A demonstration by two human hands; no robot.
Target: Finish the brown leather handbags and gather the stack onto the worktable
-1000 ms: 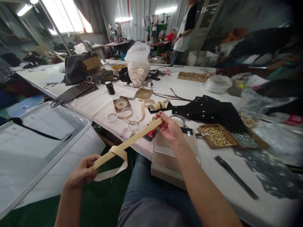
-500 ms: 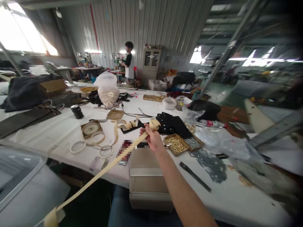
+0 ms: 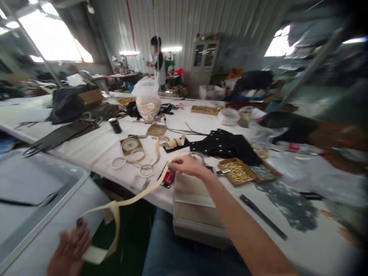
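Observation:
My right hand [image 3: 188,165] is over the near end of a beige box [image 3: 198,195], its fingers closed on a cream tape strip [image 3: 143,193]. The strip hangs down to the left and bends into a loose loop over the table's edge. At the lower left is my left hand [image 3: 70,247], blurred, palm up with fingers apart. The loop's lower end lies against or beside its fingers; I cannot tell whether they touch. Tape rings [image 3: 118,163] and a curled tape length [image 3: 174,143] lie near the right hand. A red packet [image 3: 168,177] is just below it.
Small boxes of gold studs [image 3: 237,171] and silver pieces [image 3: 260,172] sit to the right, with a dark flat bar [image 3: 263,216] in front. Black punched pieces [image 3: 221,142] lie behind. A plastic bin [image 3: 43,191] stands left. A person [image 3: 158,63] stands far back.
The view has turned left. My left hand has come into view at the lower left. The strip, straight and taut before, now sags and loops. My right hand has lowered toward the box.

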